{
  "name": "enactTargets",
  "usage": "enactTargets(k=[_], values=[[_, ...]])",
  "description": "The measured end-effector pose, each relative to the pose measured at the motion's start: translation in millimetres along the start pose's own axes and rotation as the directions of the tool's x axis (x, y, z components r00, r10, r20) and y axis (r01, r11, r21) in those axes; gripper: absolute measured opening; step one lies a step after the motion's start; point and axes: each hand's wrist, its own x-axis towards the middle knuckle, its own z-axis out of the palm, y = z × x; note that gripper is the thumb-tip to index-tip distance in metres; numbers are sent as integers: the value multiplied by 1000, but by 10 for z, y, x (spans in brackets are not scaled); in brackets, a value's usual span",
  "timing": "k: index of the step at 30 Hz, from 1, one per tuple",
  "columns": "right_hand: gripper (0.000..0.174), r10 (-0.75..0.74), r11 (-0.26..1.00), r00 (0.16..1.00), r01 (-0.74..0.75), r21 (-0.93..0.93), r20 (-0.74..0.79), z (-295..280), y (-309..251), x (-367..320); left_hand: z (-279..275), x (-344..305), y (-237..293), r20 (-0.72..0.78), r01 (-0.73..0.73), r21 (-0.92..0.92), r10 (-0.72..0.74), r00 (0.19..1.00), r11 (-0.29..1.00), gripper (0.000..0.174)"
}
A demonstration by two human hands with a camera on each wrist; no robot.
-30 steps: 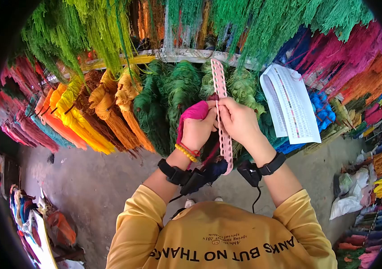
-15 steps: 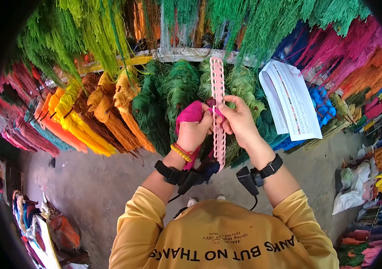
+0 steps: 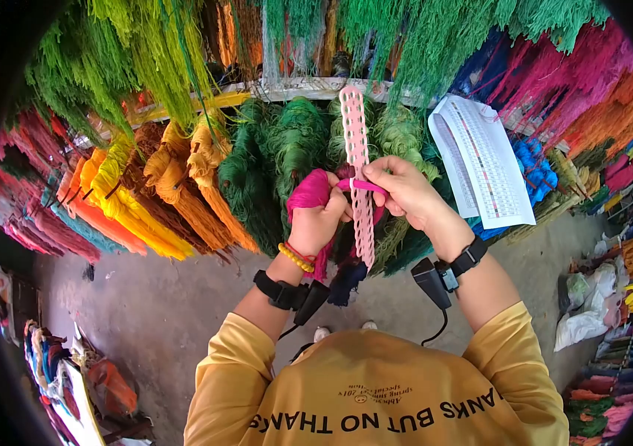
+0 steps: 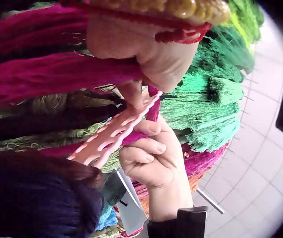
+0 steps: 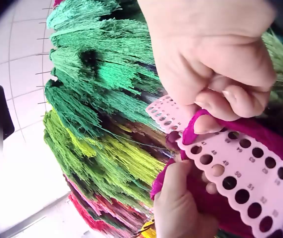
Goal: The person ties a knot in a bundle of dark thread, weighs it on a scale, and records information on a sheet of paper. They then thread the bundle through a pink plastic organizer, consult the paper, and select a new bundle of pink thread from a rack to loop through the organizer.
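A long pink card (image 3: 356,130) with numbered holes along both edges stands upright between the hands in the head view. My left hand (image 3: 315,223) holds the card's edge and a magenta yarn skein (image 3: 309,191), which wraps over its back. My right hand (image 3: 407,193) pinches a magenta strand (image 3: 365,186) that runs across the card from the left hand. In the right wrist view the strand passes at a hole, with the left thumb (image 5: 176,186) just below. Dark navy yarn (image 3: 348,284) hangs below the card; a small maroon tuft (image 5: 172,139) sits at its edge.
Green yarn skeins (image 3: 298,141) hang right behind the hands, with yellow and orange ones (image 3: 123,189) to the left. A printed chart sheet (image 3: 484,163) lies over skeins at the right. More green yarn (image 3: 443,52) hangs overhead. Concrete floor (image 3: 160,297) shows below.
My right hand has moved right, drawing a magenta strand out across the card. The card's lower end has swung left, and my left hand still grips the skein.
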Motion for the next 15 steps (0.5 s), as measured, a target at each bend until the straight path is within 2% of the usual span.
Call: enactTargets(k=[3, 5, 9, 11, 13, 15], values=[[26, -30, 998, 998, 28, 57, 47, -19, 38, 67, 1, -16, 3, -20, 35, -29, -35, 999, 999, 6], [24, -1, 997, 993, -8, 83, 116, -36, 59, 104, 15, -15, 2, -41, 51, -86, -54, 998, 995, 4], [19, 34, 990, 961, -69, 120, 273, -111, 67, 161, -30, -34, -16, -46, 59, -78, -63, 997, 995, 4], [17, -2, 999, 971, -7, 36, 239, -138, 19, 127, -63, -56, -10, -82, 48, -50, -52, 995, 998, 5], [16, -54, 994, 991, 65, -91, 123, -180, -50, 72, -237, -61, -14, -140, 49, -89, -61, 988, 995, 9], [16, -91, 987, 993, 100, -124, 75, -271, -6, 107, -311, -111, -2, -157, 101, -41, -106, 982, 994, 12]])
